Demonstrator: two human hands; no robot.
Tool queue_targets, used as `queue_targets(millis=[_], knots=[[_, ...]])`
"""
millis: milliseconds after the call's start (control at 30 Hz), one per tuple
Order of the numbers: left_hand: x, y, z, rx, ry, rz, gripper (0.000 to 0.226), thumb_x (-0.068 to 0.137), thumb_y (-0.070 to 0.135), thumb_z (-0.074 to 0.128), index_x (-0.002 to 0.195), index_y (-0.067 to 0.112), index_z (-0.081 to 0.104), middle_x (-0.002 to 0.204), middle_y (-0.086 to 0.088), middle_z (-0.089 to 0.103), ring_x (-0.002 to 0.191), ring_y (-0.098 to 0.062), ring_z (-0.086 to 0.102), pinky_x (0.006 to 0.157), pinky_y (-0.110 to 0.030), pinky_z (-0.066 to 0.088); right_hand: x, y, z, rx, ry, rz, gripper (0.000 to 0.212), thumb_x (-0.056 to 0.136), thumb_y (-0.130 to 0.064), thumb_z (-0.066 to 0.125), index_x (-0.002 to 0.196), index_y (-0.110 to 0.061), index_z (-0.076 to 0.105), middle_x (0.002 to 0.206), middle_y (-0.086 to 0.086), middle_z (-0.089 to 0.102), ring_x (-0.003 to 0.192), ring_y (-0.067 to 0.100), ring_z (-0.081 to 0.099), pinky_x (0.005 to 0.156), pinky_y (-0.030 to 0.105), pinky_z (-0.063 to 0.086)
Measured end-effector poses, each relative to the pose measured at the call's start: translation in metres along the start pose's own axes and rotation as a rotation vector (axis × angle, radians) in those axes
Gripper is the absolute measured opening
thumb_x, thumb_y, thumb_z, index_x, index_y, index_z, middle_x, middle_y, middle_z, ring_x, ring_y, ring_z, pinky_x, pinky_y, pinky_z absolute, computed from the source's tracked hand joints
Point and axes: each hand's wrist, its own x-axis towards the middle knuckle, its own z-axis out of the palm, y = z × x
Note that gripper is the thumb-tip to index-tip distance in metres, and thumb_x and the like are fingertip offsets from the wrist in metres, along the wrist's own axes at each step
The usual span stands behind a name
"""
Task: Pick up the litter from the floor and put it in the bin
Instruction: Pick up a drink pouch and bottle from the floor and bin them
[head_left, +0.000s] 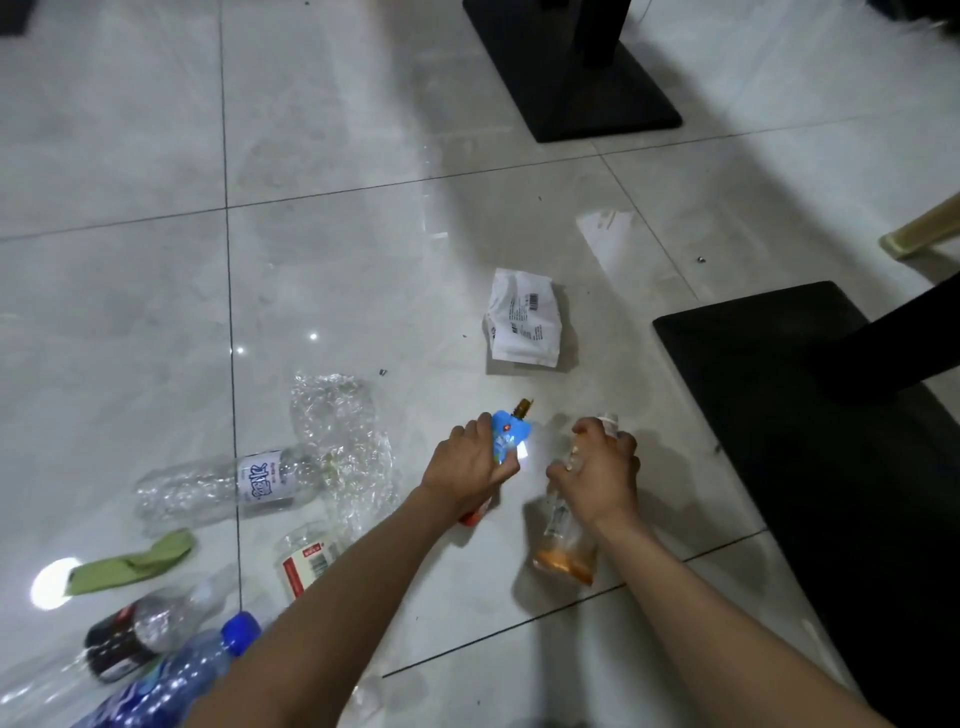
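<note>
Both hands grip litter, seemingly a pouch (508, 439) and bottle (566, 525), over glossy tiles (363, 291).

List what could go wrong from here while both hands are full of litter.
1. The bottle in the right hand has orange liquid at its bottom; whether it is capped is unclear, so tipping it might spill.
2. The left hand grips a blue pouch, so neither hand is free for the white packet or crushed clear bottle.
3. No bin is in view.
</note>
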Motion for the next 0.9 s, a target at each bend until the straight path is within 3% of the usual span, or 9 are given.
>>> queue_targets(millis=[100,233,333,433,500,600,733,900], knots=[[0.000,-0.006,-0.038,-0.192,0.001,-0.068,0.040,0.096,0.044,0.042,0.118,0.010,0.044,0.099,-0.012,0.054,0.080,-0.034,0.057,0.069,-0.038,0.044,0.004,-0.031,-0.009,-0.004,-0.037,-0.048,0.057,0.075,-0.024,0.074,0.125,-0.026,0.048,0.133,0.014,0.032,0.112,0.035,0.043,0.094,0.038,0.045],[-0.025,-0.006,-0.101,-0.296,0.051,-0.165,0.032,0.097,0.044,0.041,0.110,0.015,0.045,0.096,-0.006,0.054,0.078,-0.027,0.056,0.068,-0.036,0.042,-0.014,-0.082,-0.043,-0.017,-0.068,-0.081,0.059,0.072,-0.025,0.073,0.125,-0.028,0.048,0.133,0.012,0.032,0.114,0.038,0.043,0.094,0.037,0.043],[-0.049,0.001,-0.164,-0.255,0.091,-0.170,0.035,0.098,0.041,0.041,0.117,0.011,0.045,0.102,-0.010,0.055,0.081,-0.030,0.058,0.071,-0.042,0.049,-0.039,-0.128,-0.084,-0.030,-0.104,-0.112,0.060,0.072,-0.024,0.073,0.126,-0.027,0.047,0.133,0.011,0.032,0.116,0.038,0.043,0.094,0.037,0.044],[-0.068,0.011,-0.249,-0.260,0.111,-0.287,0.040,0.097,0.045,0.037,0.117,0.011,0.041,0.090,-0.011,0.057,0.069,-0.032,0.062,0.059,-0.041,0.053,-0.068,-0.185,-0.140,-0.046,-0.129,-0.157,0.060,0.074,-0.023,0.073,0.128,-0.028,0.046,0.135,0.011,0.030,0.119,0.036,0.038,0.093,0.038,0.044],[-0.080,0.021,-0.309,-0.230,0.119,-0.328,0.042,0.096,0.045,0.037,0.119,0.010,0.041,0.089,-0.009,0.055,0.066,-0.030,0.059,0.053,-0.034,0.048,-0.086,-0.223,-0.180,-0.039,-0.143,-0.188,0.061,0.075,-0.021,0.073,0.129,-0.028,0.045,0.138,0.010,0.027,0.123,0.034,0.035,0.094,0.038,0.043],[-0.108,0.041,-0.414,-0.232,0.168,-0.342,0.040,0.096,0.043,0.043,0.118,0.010,0.044,0.096,-0.010,0.053,0.072,-0.025,0.054,0.059,-0.029,0.037,-0.115,-0.291,-0.254,-0.056,-0.157,-0.237,0.059,0.075,-0.019,0.072,0.127,-0.028,0.046,0.140,0.011,0.026,0.124,0.035,0.033,0.096,0.038,0.042],[-0.137,0.071,-0.555,-0.207,0.218,-0.351,0.037,0.095,0.041,0.043,0.113,0.009,0.043,0.093,-0.011,0.054,0.072,-0.032,0.060,0.056,-0.030,0.040,-0.153,-0.388,-0.361,-0.079,-0.162,-0.307,0.054,0.076,-0.020,0.070,0.123,-0.030,0.045,0.134,0.008,0.029,0.122,0.031,0.033,0.093,0.040,0.045],[-0.175,0.119,-0.718,-0.146,0.334,-0.346,0.039,0.093,0.044,0.044,0.115,0.011,0.045,0.098,-0.008,0.053,0.077,-0.028,0.059,0.061,-0.031,0.039,-0.201,-0.491,-0.492,-0.058,-0.123,-0.406,0.052,0.078,-0.021,0.070,0.122,-0.029,0.044,0.127,0.007,0.031,0.118,0.029,0.036,0.093,0.039,0.045]])
